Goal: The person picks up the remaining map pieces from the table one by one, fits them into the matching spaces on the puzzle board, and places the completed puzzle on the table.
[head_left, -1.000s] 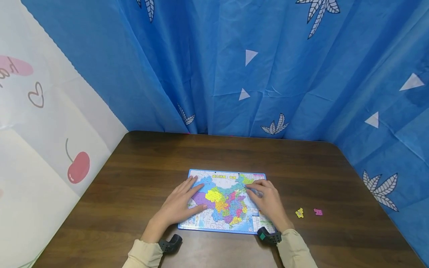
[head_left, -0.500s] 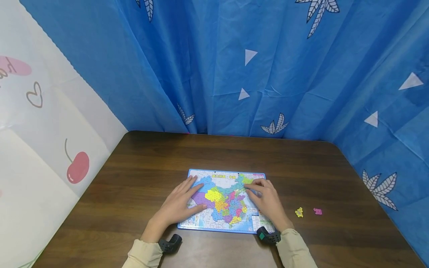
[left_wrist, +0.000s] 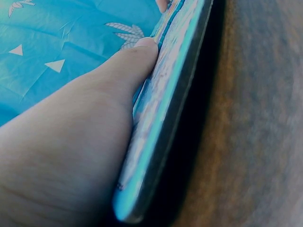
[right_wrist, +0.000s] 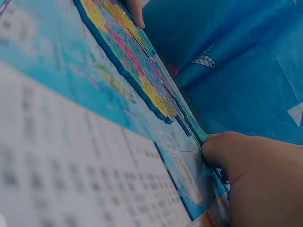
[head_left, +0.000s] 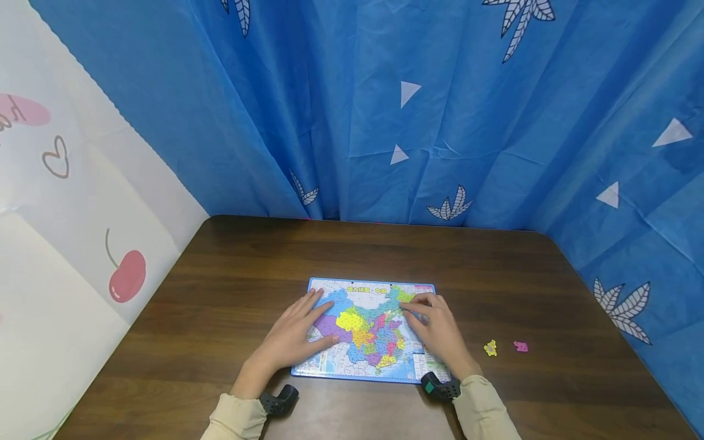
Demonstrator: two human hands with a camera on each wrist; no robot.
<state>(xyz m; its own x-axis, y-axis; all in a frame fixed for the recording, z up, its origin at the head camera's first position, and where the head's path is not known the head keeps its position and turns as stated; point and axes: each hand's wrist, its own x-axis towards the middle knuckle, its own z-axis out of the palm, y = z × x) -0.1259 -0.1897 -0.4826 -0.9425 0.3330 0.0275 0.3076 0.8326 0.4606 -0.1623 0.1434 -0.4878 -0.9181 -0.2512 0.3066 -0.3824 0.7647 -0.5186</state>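
Observation:
A map jigsaw puzzle (head_left: 360, 327) with many-coloured pieces lies in a blue-edged board (head_left: 352, 379) on the table. Flat across its left part rests my left hand (head_left: 297, 330), fingers spread and thumb pointing inward; the left wrist view shows the thumb (left_wrist: 135, 56) touching the surface. My right hand (head_left: 440, 327) is at the map's upper right, thumb and index finger curved close together at a puzzle piece that they mostly hide. In the right wrist view the right hand (right_wrist: 255, 165) has its fingertips low against the green-teal edge of the raised pieces.
Two loose pieces, a yellow puzzle piece (head_left: 491, 348) and a magenta puzzle piece (head_left: 520, 346), lie on the brown table (head_left: 247, 256) to the right of the board. A blue curtain (head_left: 374, 122) hangs behind the table, and a white printed cloth (head_left: 82, 201) is at the left.
The right fingertips have shifted very slightly left on the map. My left hand and the loose pieces stay where they were; the head view drifts a little.

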